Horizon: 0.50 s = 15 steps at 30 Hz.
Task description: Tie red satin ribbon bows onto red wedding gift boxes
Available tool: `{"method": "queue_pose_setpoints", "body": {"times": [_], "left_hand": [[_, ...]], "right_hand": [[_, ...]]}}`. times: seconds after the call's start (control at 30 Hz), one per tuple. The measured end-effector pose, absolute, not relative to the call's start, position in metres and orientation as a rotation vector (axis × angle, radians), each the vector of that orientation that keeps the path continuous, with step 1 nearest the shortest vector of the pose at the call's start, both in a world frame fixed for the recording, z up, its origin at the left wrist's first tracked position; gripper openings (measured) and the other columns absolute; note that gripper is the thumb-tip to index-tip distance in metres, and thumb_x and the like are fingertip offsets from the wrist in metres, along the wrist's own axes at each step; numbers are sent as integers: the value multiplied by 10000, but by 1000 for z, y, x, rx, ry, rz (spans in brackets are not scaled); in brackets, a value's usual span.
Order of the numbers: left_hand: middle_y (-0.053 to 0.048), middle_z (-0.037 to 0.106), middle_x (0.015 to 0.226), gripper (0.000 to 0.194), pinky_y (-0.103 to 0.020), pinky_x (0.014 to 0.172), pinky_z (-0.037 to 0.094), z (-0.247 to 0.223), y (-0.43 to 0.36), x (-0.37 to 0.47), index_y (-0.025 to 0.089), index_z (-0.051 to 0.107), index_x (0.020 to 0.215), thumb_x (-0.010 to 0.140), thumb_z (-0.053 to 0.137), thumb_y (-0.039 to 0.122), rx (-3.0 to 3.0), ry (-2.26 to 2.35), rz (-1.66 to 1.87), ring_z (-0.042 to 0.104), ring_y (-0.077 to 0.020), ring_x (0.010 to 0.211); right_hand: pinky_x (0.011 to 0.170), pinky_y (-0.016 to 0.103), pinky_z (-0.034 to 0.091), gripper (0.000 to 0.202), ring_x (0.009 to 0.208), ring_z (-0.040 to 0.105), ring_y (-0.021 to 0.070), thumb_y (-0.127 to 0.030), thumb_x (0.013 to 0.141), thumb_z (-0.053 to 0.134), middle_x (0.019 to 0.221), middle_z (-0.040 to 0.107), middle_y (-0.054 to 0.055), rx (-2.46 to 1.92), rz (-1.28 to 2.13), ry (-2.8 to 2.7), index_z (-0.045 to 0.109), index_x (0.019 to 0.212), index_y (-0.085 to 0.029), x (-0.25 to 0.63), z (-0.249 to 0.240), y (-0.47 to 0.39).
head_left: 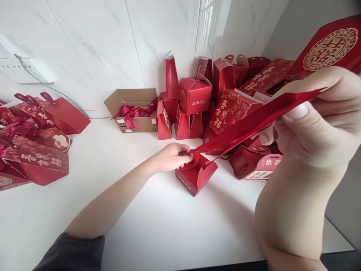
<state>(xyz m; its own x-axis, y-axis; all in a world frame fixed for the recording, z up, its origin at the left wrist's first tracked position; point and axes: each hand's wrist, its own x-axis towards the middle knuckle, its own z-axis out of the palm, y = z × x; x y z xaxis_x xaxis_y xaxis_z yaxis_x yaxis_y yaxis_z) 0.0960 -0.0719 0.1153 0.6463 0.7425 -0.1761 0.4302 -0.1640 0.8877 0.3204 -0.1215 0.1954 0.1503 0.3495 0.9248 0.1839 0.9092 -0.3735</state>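
Legible inscriptions, clockwise: 安居乐业 on the square box (195, 98), 1 o'clock; 囍 on the medallion panel (330, 49) and 吾家有囍 on the floral box (229, 111), 2 o'clock; 歡喜 above 囍 on the pink-flapped box (261, 165), between 3 and 4; 吾家有囍 on the patterned box (36, 155), 9.

Single head-worn view — facing forward and down across the white table (146, 226) to the tiled wall (93, 45). Right hand (318, 130) closest.

A white tabletop (146, 226) bears red boxes (186, 181) and a carton (141, 125).
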Motion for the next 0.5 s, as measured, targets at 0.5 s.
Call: {"method": "queue_pose_setpoints", "body": {"times": [0.5], "left_hand": [[-2, 624, 725, 164, -261, 567, 414, 117, -87, 101, 200, 569, 763, 850, 547, 337, 2103, 1000, 443, 560, -144, 638]], "right_hand": [[254, 387, 262, 174, 298, 368, 167, -383, 650, 847, 487, 580, -16, -380, 236, -1455, 730, 728, -282, 326, 199, -125]]}}
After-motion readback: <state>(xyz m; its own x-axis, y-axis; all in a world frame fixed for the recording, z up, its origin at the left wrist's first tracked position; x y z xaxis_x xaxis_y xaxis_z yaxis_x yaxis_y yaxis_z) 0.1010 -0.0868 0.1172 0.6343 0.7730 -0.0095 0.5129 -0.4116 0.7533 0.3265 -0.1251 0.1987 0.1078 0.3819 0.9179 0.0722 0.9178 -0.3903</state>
